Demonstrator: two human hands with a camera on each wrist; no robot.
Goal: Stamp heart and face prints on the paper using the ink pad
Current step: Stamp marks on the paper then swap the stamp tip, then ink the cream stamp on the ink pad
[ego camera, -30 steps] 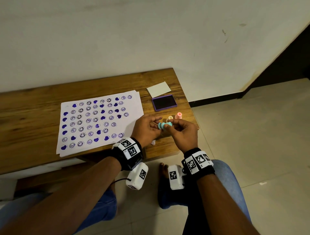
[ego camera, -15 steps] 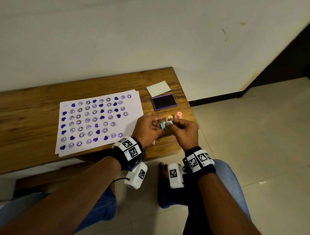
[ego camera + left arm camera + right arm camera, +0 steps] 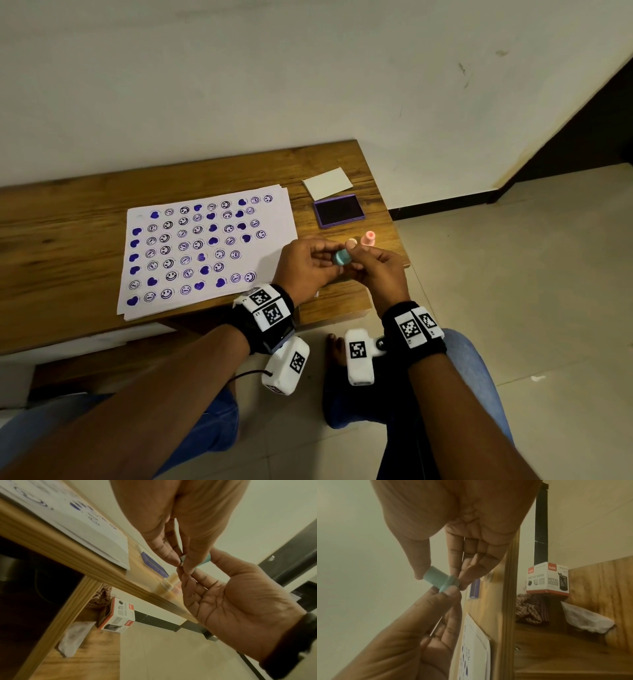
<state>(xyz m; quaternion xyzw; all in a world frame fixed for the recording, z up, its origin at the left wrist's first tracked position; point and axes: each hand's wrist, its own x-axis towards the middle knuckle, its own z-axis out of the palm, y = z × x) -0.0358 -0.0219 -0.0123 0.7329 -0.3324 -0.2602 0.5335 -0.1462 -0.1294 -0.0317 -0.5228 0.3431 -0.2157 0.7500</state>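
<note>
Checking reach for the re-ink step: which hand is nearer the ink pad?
Right, narrowly. The right hand sits almost directly below the ink pad in the head view; the left hand is below and further left. Both pinch the teal stamp.

Paper [image 3: 205, 246] on table [image 3: 68, 219], ink pad [image 3: 339, 210] right of it, stamps [image 3: 369, 237] nearer.

Both forearms reach forward, left hand [image 3: 303, 270] and right hand [image 3: 378, 274] meeting fingertip to fingertip in a pinching grip
</note>
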